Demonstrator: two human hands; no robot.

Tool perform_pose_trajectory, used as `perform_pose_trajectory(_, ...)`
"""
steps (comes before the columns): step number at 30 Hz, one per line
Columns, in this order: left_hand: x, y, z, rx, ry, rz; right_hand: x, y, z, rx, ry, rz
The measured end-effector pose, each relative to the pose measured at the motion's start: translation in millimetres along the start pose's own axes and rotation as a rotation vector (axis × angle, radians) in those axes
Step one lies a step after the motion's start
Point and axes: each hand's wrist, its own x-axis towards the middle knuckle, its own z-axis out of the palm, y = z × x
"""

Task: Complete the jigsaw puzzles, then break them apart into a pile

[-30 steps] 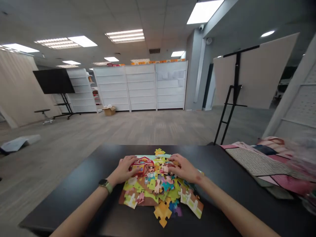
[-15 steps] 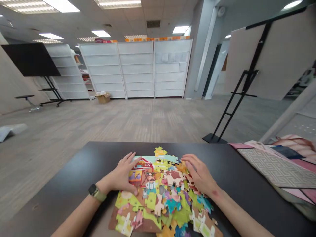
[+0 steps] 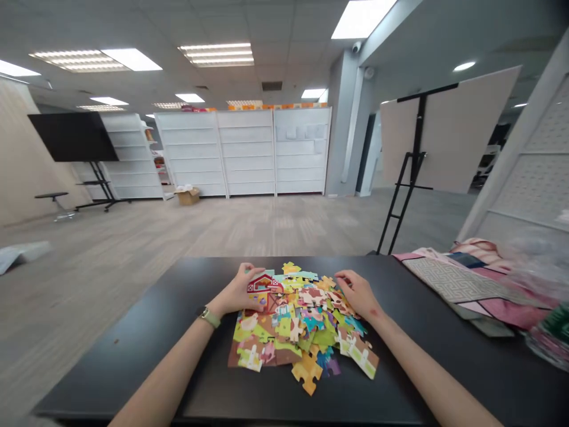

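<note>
Head view: jigsaw puzzle pieces heaped mid-desk. Left hand curls at barn piece, fingers maybe gripping, cannot tell. Right hand rests open on pile's right edge; both flank the heap, seemingly keeping it gathered.

Left hand is covering the pieces at the near side of the red barn picture, and right hand is hiding those under its palm. The jigsaw pieces are overlapping, so the lower ones are mostly hidden. Left forearm and right forearm are running off the bottom edge. Watch is too small to show its face. Plastic bag is blurring toward the right edge; green packet is getting cut off there, print unreadable. Papers on the far shelves are too small to read, as are the contents of the cardboard box.
</note>
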Motion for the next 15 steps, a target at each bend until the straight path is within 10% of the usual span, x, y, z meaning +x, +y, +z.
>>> perform_pose_trajectory(15, 11, 15, -7.2, -0.387, 0.184, -0.133, 12, 12, 1, -0.011, -0.024, -0.001)
